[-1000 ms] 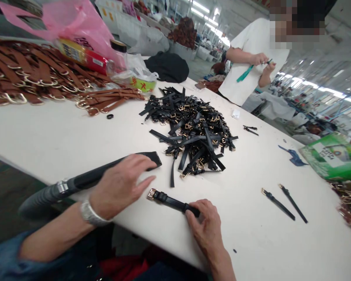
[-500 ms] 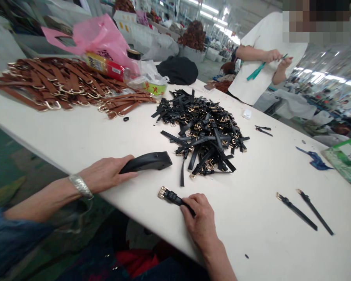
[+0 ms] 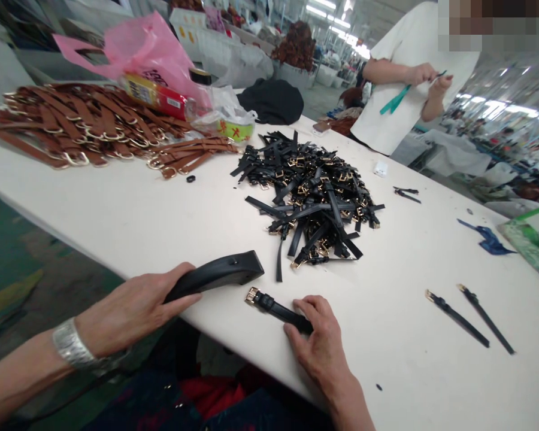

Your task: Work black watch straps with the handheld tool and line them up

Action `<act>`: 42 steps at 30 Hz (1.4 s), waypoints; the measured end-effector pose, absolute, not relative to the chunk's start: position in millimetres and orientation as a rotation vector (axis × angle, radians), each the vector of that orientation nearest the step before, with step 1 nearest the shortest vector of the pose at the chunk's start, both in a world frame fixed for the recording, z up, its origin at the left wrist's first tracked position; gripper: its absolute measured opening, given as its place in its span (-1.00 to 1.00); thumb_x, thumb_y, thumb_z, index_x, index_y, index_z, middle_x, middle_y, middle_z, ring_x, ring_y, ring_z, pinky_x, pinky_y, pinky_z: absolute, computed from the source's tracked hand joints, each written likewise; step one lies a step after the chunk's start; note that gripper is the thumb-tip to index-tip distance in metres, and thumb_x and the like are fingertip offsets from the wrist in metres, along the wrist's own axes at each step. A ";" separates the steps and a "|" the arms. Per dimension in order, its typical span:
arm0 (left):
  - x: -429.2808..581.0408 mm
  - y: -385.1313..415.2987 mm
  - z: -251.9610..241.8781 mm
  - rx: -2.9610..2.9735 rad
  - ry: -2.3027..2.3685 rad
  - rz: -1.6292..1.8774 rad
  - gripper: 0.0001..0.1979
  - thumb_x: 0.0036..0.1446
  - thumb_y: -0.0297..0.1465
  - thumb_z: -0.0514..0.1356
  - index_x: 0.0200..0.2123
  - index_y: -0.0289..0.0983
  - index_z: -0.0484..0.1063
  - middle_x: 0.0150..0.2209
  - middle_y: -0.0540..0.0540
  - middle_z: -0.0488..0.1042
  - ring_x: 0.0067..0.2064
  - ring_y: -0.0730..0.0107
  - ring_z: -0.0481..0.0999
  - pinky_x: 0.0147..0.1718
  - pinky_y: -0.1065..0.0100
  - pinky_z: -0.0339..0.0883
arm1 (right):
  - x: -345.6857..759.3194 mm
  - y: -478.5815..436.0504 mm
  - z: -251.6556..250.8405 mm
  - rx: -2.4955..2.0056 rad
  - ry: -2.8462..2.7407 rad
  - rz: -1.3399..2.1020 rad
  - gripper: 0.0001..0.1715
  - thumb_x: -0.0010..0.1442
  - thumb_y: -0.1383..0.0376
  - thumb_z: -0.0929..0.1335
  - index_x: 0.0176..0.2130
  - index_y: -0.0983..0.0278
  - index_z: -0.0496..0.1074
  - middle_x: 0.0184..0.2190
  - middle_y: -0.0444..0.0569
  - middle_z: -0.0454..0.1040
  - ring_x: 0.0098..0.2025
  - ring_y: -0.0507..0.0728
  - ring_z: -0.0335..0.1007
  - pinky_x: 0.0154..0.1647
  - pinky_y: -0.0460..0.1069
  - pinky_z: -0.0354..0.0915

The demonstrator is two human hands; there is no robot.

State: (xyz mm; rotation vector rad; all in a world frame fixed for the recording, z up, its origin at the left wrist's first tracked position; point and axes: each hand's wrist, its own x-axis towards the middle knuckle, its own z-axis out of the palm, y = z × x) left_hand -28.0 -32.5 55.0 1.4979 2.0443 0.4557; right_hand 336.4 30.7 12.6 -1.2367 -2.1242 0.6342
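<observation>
My left hand (image 3: 137,308) is wrapped round a black curved handheld tool (image 3: 215,272) with a wide, squared head. I cannot tell its exact kind. The head is over the table edge and points right, close to the gold buckle of a black buckle strap (image 3: 273,308). My right hand (image 3: 318,335) grips this strap by its far end between thumb and fingers, low over the white table. Beyond both hands lies a heap of black buckle straps (image 3: 314,197) with gold buckles. Two more black straps (image 3: 458,317) lie apart on the right.
Brown straps (image 3: 85,120) are piled at the left, beside a pink plastic bag (image 3: 148,48). A black cloth item (image 3: 272,102) lies at the back. Across the white table (image 3: 206,209) stands a person (image 3: 395,90) holding a green strip. A green bag (image 3: 534,239) is at the right edge.
My left hand and the tool have moved down and left, with the tool's head turned slightly. My right hand has slid a little to the right along the strap.
</observation>
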 end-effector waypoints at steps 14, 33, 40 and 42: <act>31.5 21.8 65.2 1.977 2.113 0.540 -0.48 0.45 -0.27 0.02 0.37 -0.19 0.45 0.34 -0.36 0.53 0.30 -0.17 0.54 0.42 -0.23 0.30 | 332.9 32.7 15.7 -1.302 -2.293 0.523 -0.70 0.26 0.45 0.50 -0.05 0.16 0.73 -0.18 0.02 0.65 -0.13 0.26 0.57 -0.08 0.12 0.44; 73.6 29.4 50.0 1.921 1.689 0.173 -0.89 0.27 -0.44 0.34 -0.17 -0.16 0.49 -0.06 -0.04 0.55 -0.16 0.24 0.60 -0.12 0.22 0.36 | 392.8 116.5 46.0 -1.340 -2.208 0.338 -0.76 0.33 0.25 0.51 -0.02 0.18 0.75 0.01 0.15 0.73 0.05 0.38 0.66 0.11 0.28 0.53; 76.7 30.4 54.5 1.945 1.690 0.129 -0.90 0.30 -0.44 0.32 -0.13 -0.16 0.53 -0.03 -0.05 0.57 -0.08 0.19 0.64 -0.09 0.22 0.40 | 279.1 63.3 13.2 -1.097 -2.374 0.752 -0.68 0.16 0.31 0.67 -0.05 0.19 0.76 -0.14 0.07 0.70 -0.05 0.32 0.64 0.02 0.18 0.53; 76.3 30.7 55.0 1.944 1.687 0.133 -0.92 0.31 -0.42 0.32 -0.13 -0.16 0.54 -0.03 -0.05 0.57 -0.08 0.20 0.64 -0.09 0.22 0.41 | 276.5 64.1 8.3 -1.088 -2.349 0.803 -0.69 0.15 0.38 0.67 -0.08 0.20 0.75 -0.17 0.04 0.67 -0.06 0.28 0.63 0.00 0.13 0.52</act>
